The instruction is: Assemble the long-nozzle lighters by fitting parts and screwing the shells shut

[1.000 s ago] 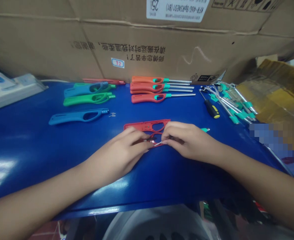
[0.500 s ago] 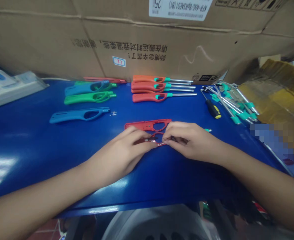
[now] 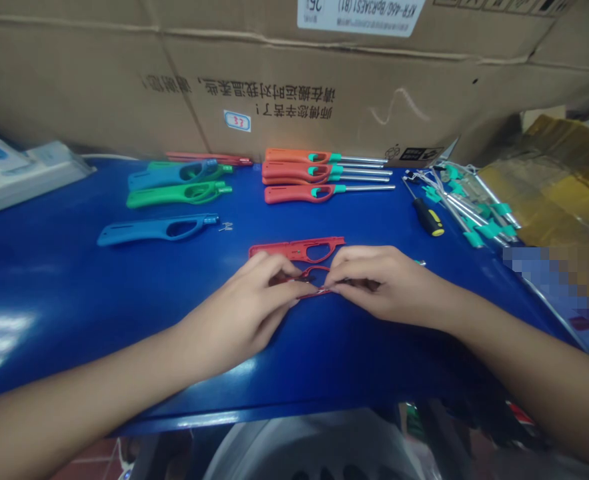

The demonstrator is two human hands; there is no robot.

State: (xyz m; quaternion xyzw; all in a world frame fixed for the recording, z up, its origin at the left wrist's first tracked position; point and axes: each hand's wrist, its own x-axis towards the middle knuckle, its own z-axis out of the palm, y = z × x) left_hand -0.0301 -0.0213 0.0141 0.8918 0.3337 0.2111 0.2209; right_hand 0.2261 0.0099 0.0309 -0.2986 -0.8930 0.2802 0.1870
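My left hand is closed on a red lighter shell half, with thumb and fingers over its handle end. At the trigger loop my right hand pinches close against the same half; thin white wires show by its fingertips. Most of this half, and whatever sits inside it, lies hidden under my hands. Just beyond my fingers another red shell half rests flat, inner side up. A small metal-tipped part sticks out behind my right hand.
Finished-looking red and orange lighters lie at the back. Blue and green handles are on the left, near small metal pins. A screwdriver and metal tubes with green triggers lie right. A cardboard box walls the back.
The fingertips of both hands have shifted slightly at the trigger loop, and the wires there show less. The other things stay where they were.
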